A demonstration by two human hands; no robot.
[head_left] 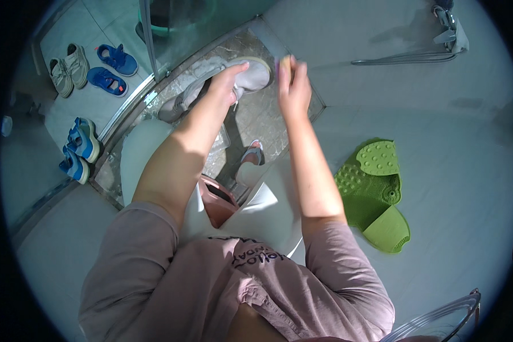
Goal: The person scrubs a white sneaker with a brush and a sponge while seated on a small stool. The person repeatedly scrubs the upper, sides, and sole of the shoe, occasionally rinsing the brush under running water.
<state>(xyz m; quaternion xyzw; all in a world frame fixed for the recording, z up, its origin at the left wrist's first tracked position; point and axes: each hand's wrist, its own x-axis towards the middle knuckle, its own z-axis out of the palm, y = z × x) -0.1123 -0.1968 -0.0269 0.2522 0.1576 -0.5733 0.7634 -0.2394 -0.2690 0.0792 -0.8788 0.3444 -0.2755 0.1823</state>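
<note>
My left hand [229, 82] grips a pale grey shoe [255, 76] out in front of me, toe pointing right, the thumb along its upper. Close to the toe, my right hand [294, 88] is closed, fingers bent and slightly blurred by motion. Between them shows a small yellowish thing with a purple edge, perhaps a sponge or brush; its kind is unclear. Below and left of the held shoe, another greyish shoe [172, 108] seems to lie on the wet stone floor [262, 122], partly hidden by my left arm.
Beyond the glass door's metal track [125, 111] stand white sneakers [68, 69], dark blue shoes [113, 68] and light blue shoes [81, 149]. A green textured mat [376, 194] is on the right wall. A shower hose [407, 58] hangs far right. My sandalled foot [253, 153] is below.
</note>
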